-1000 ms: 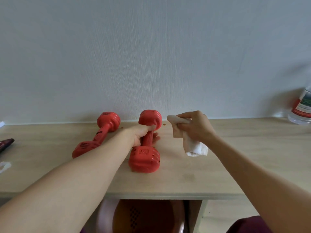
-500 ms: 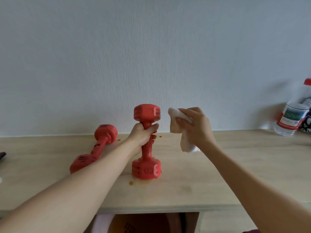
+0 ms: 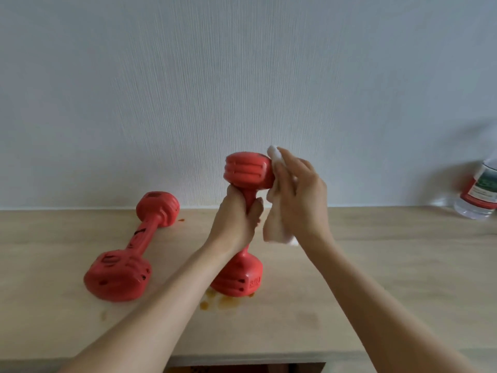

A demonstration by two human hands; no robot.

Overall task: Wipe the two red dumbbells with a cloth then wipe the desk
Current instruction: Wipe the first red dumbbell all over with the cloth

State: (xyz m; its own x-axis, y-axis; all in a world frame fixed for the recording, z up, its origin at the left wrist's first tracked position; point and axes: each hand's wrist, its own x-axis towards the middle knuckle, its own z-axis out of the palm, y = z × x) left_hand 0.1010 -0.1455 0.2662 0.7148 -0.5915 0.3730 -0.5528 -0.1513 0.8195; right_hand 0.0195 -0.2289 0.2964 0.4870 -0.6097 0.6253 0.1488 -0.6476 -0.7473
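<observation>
Left fingers clamped round handle of upright dumbbell, desk centre; right fingers pressing cloth against top head at 3 o'clock. Second dumbbell lying at 9 o'clock. Risk: sideways wiping pressure tipping the base on the orange spill.

A plain room at home, by the look of it: my desk, light wood-grain board, stands flush against a pale wall papered in fine vertical ribbing. Two red dumbbells, the small home-exercise kind, share the desk with brownish spill marks. At the far right edge stands what may be a clear water bottle, red-labelled and blurred.
</observation>
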